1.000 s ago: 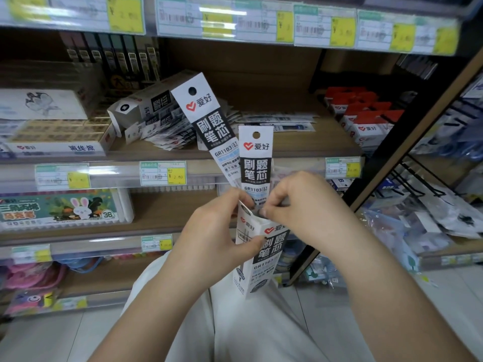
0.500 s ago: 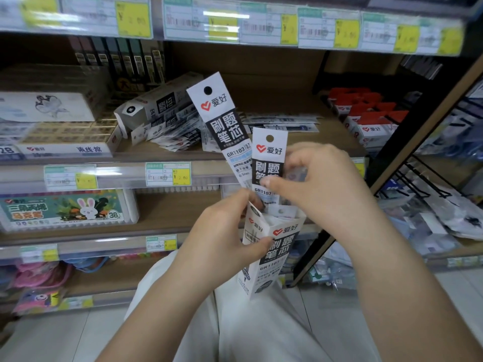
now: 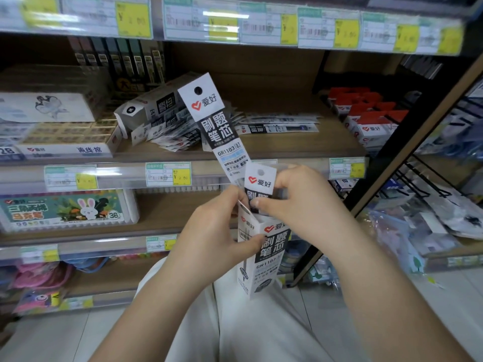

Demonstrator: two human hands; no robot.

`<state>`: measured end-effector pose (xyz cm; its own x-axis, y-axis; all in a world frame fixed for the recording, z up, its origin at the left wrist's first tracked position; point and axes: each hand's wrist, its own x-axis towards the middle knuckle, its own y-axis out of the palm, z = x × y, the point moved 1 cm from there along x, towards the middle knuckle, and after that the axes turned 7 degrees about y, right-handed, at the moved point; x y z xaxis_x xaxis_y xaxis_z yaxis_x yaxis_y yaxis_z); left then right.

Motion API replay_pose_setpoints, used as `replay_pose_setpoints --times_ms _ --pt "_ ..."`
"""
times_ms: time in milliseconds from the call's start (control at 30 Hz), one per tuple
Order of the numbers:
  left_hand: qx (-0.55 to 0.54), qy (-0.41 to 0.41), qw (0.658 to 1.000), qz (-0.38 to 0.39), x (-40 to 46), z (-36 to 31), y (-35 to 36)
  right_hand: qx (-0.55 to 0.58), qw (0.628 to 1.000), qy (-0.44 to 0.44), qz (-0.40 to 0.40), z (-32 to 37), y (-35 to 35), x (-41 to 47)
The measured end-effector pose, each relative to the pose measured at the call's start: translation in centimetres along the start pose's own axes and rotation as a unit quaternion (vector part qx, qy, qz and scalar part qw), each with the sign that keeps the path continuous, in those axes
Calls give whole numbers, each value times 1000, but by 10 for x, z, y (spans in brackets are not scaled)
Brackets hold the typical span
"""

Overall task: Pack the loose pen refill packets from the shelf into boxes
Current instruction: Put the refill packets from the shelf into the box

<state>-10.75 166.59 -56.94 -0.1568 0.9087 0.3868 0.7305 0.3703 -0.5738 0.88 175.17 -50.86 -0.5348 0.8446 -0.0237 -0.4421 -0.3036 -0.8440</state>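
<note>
My left hand [image 3: 214,228] grips a tall white and black refill box [image 3: 266,259], open at its top, upright in front of the shelves. One long refill packet [image 3: 217,126] sticks far out of the box, leaning up and left. My right hand [image 3: 300,205] pinches a second refill packet [image 3: 260,182], most of which is down inside the box. A heap of loose refill packets [image 3: 180,137] lies on the wooden shelf [image 3: 287,147] behind, with another white box [image 3: 149,105] lying on its side on top.
Flat packets [image 3: 282,126] lie further right on the same shelf, beside red and white boxes [image 3: 366,121]. Eraser boxes [image 3: 60,137] sit at left, a marker set [image 3: 65,207] one shelf lower. A wire rack [image 3: 431,194] of bagged items stands at right. My white-clad lap fills the bottom.
My right hand has pushed the second packet downward, deeper into the box. The long packet still leans out at the left.
</note>
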Motion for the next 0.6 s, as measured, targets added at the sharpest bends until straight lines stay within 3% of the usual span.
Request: replay_pose_setpoints --times_ms 200,367,600 --pt "5 0 1000 -3 0 1 -1 -26 997 -15 65 1 -14 2" --pt "10 14 1000 15 2 -6 2 117 988 -63 -78 21 -39 7" --pt "10 15 1000 23 3 -7 3 99 989 -100 -46 31 -29 23"
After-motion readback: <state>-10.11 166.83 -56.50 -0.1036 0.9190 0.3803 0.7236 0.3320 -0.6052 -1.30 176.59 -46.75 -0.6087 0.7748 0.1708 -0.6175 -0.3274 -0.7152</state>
